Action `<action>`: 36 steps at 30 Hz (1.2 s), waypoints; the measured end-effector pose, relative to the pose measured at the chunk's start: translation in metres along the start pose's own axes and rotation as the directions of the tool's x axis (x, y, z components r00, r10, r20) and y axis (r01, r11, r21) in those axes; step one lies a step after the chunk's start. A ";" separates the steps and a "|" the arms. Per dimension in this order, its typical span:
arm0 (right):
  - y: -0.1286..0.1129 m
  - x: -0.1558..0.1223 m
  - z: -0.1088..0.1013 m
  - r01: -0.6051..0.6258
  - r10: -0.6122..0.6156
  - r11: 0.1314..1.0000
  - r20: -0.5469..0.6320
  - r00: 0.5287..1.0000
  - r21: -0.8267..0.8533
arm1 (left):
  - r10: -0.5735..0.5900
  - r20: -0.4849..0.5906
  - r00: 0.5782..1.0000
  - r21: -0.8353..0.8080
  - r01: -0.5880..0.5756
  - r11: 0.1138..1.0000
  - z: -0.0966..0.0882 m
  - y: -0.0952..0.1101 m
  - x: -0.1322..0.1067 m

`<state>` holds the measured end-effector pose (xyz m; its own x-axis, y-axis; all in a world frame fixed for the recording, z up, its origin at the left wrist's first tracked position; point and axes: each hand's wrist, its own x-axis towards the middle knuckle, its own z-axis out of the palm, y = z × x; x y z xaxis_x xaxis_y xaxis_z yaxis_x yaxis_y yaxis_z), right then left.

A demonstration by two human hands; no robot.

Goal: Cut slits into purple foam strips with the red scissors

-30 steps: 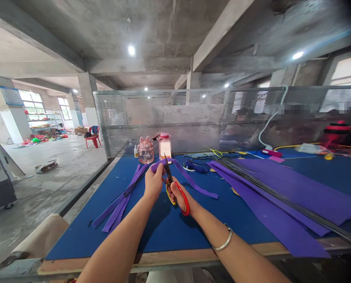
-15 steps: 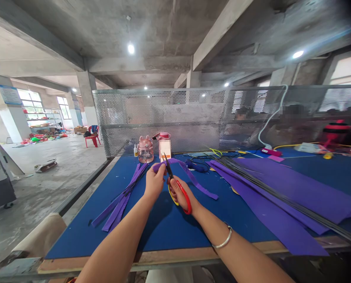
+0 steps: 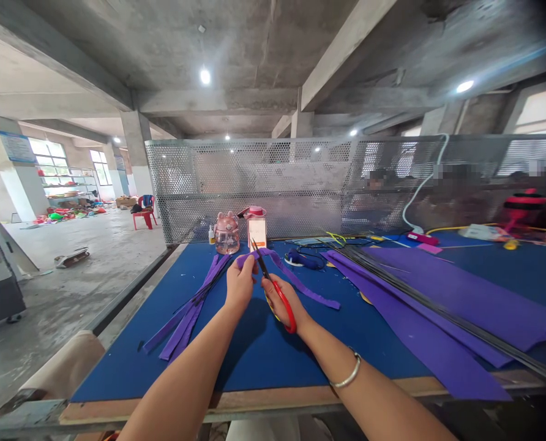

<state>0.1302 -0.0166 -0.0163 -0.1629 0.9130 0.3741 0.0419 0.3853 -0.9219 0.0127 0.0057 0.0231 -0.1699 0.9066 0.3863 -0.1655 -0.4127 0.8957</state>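
My left hand [image 3: 240,283] pinches a narrow purple fabric strip [image 3: 306,290] near one end; the strip arches behind the scissors and trails down to the right onto the blue table. In my right hand [image 3: 284,301] is a pair of scissors [image 3: 287,309] with red and yellow handles, blades pointing up and left beside my left fingertips. The blades look nearly closed; whether they touch the strip cannot be made out. Left of my hands lie more purple strips [image 3: 181,334] with thin black strips [image 3: 207,286] across them.
Large purple sheets [image 3: 479,294] and a bundle of long black strips [image 3: 442,306] lie at the right. A pink clear bottle [image 3: 227,234], a small white bottle [image 3: 211,234] and a lit phone [image 3: 257,233] stand at the back before a perforated metal screen [image 3: 254,171]. A blue tool [image 3: 304,260] lies behind.
The scissor blades and handles have come closer together as my right hand closed. The hanging strip has shifted slightly; my left hand stays in place.
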 end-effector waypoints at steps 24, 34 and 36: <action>0.001 -0.002 0.006 -0.077 0.068 0.985 0.065 0.996 0.152 | -0.031 0.024 0.999 -0.030 0.032 0.999 0.002 0.000 0.002; 0.005 0.002 0.000 0.049 -0.050 0.998 -0.044 0.998 -0.036 | -0.069 -0.009 0.998 -0.074 0.068 0.995 0.002 0.001 0.001; 0.004 0.002 0.001 0.030 -0.030 1.000 -0.039 0.999 -0.007 | -0.063 -0.001 0.998 -0.064 0.062 0.996 0.001 0.001 0.001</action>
<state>0.1292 -0.0133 -0.0196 -0.1255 0.9055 0.4053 0.0437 0.4131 -0.9096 0.0134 0.0067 0.0248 -0.1606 0.9305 0.3292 -0.2374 -0.3601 0.9022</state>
